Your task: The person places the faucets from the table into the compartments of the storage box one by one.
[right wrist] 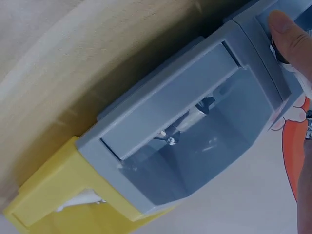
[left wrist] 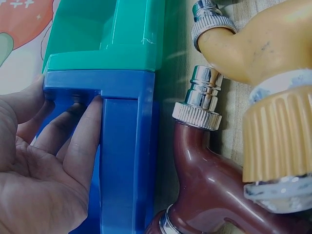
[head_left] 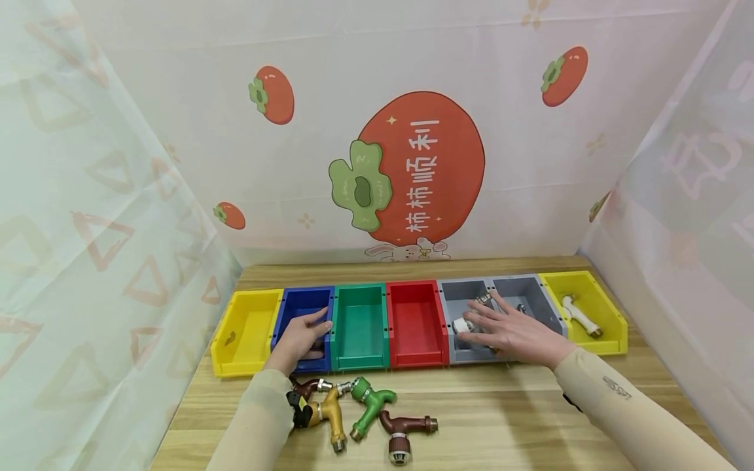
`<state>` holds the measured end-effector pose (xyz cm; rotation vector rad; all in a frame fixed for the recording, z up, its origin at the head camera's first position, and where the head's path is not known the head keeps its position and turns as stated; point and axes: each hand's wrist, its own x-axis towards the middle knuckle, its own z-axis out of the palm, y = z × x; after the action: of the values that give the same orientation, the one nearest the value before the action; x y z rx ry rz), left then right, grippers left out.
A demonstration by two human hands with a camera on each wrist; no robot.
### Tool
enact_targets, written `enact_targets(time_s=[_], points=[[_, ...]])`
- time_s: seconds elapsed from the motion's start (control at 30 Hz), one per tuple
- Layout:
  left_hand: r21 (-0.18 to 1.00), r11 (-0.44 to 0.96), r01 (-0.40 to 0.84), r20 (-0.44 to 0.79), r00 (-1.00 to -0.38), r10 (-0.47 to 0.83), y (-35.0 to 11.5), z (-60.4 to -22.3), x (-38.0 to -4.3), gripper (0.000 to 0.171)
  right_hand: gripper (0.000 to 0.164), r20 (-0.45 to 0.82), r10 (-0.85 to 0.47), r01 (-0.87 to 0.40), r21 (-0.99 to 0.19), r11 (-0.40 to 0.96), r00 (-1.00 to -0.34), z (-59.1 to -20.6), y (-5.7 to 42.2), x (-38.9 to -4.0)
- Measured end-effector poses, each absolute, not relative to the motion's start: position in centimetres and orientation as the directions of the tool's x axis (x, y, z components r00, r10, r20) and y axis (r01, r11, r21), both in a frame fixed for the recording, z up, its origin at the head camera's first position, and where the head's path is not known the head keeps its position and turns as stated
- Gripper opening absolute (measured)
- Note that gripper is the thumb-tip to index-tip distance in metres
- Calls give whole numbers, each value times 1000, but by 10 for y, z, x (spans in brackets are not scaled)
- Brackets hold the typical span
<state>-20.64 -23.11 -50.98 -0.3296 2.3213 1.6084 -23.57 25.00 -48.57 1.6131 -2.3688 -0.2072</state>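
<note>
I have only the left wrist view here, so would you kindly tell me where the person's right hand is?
Observer: The right hand is over the left gray bin, palm down with its fingers spread.
Operator: Thank you. Beyond the green bin that I see, what ends the row on the right?
Observer: A yellow bin, with a white tap lying in it.
Operator: I also see a yellow tap and a maroon tap; would you tell me what lies just right of the yellow one?
Observer: A green tap, which your view leaves out.
</note>
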Motion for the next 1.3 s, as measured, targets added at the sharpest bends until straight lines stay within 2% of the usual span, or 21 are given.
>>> enact_targets(time_s=[0.33,1.3], points=[[871,345,-350,-365,-931,-24,-231,-511,-206,58,99,106,-942,-890,307,337,-319,-484,246,-244],[874,346,-342,-360,-933,-12,-231,-509,-206,58,86,-43,-897,-881,214,421,-439,-477,231,-251]])
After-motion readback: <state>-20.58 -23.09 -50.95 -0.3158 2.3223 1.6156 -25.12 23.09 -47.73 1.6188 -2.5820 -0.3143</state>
